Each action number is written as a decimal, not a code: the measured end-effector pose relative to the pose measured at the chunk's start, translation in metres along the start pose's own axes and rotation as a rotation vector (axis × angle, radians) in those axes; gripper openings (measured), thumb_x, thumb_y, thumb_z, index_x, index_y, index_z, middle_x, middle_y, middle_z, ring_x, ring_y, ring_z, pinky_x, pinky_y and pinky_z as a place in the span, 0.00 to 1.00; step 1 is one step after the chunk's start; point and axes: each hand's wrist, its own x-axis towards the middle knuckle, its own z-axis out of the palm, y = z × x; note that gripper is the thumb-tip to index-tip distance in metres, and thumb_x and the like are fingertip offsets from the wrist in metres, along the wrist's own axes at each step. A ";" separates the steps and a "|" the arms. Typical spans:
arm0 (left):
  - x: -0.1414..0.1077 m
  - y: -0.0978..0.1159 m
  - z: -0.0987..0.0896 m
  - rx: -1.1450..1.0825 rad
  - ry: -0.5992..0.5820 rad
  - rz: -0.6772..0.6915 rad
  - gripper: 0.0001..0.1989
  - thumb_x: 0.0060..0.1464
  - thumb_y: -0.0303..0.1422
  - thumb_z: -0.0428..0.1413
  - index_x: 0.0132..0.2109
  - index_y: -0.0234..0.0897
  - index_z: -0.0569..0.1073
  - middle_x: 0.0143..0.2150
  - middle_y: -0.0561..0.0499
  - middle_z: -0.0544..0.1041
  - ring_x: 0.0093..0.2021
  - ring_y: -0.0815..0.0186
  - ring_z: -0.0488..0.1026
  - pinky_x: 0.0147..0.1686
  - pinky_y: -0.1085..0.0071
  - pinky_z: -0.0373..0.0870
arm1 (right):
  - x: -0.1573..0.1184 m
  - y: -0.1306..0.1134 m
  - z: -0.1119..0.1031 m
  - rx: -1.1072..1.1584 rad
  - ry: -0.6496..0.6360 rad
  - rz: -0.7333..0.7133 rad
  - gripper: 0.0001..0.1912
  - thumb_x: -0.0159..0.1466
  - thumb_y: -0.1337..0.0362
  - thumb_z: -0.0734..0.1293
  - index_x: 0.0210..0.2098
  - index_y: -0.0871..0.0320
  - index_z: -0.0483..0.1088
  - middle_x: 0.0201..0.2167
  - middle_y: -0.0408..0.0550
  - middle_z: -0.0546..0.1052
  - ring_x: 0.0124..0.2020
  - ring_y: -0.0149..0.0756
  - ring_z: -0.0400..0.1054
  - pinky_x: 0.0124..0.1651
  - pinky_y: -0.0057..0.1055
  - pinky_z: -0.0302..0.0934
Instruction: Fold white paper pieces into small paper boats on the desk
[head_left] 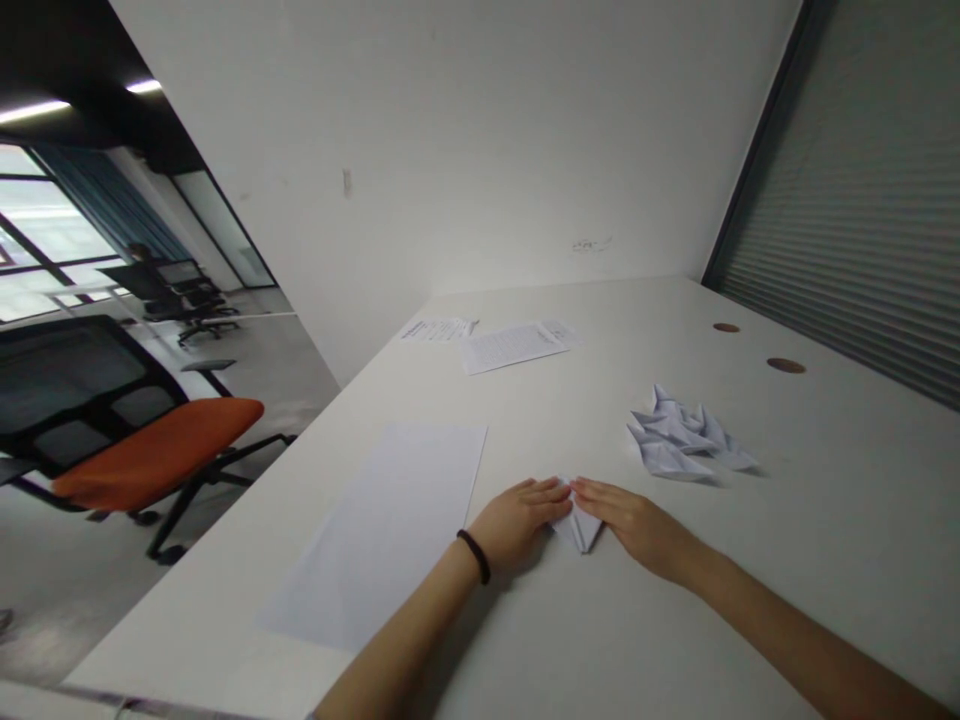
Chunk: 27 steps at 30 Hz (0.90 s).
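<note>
A small piece of folded white paper (583,527) lies on the white table (645,630), its pointed end toward me. My left hand (519,520), with a dark band at the wrist, rests on its left side, fingers stretched out flat. From the right, my right hand (634,518) lies on its upper right part with the fingers extended and close together. The fingertips of both hands nearly meet over the paper and cover its far part. Several folded white paper pieces (679,440) sit in a pile beyond my right hand.
Blank white paper (390,530) lies left of my left hand. Two printed sheets (514,346) (437,329) are farther back near the wall. Two round holes (786,366) (726,328) are at the right. An orange-seated chair (161,450) stands left of the table.
</note>
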 end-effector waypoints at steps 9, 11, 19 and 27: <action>-0.008 0.031 -0.004 0.023 -0.109 -0.033 0.43 0.50 0.55 0.45 0.63 0.33 0.40 0.64 0.38 0.39 0.63 0.49 0.36 0.58 0.51 0.41 | -0.016 -0.029 -0.004 -0.169 -0.151 0.066 0.30 0.63 0.58 0.56 0.61 0.62 0.45 0.63 0.52 0.46 0.63 0.39 0.38 0.61 0.43 0.43; -0.011 0.030 -0.005 0.024 -0.124 -0.004 0.41 0.50 0.55 0.44 0.63 0.38 0.42 0.64 0.39 0.38 0.63 0.48 0.36 0.57 0.49 0.41 | -0.017 -0.031 -0.003 -0.169 -0.153 0.079 0.31 0.63 0.56 0.55 0.62 0.62 0.42 0.63 0.53 0.46 0.63 0.40 0.37 0.61 0.43 0.43; -0.016 0.024 0.000 0.047 0.010 -0.012 0.29 0.53 0.49 0.47 0.60 0.48 0.55 0.64 0.44 0.47 0.62 0.51 0.45 0.56 0.49 0.44 | -0.016 -0.015 -0.007 -0.054 -0.106 0.061 0.30 0.61 0.55 0.60 0.60 0.52 0.49 0.61 0.49 0.54 0.61 0.40 0.46 0.60 0.45 0.45; -0.007 0.017 0.004 -0.052 0.142 -0.068 0.20 0.54 0.41 0.51 0.53 0.41 0.64 0.57 0.47 0.64 0.58 0.62 0.58 0.57 0.58 0.49 | -0.005 -0.013 -0.010 -0.177 0.042 -0.076 0.16 0.57 0.58 0.66 0.43 0.56 0.70 0.43 0.50 0.74 0.45 0.42 0.64 0.46 0.42 0.60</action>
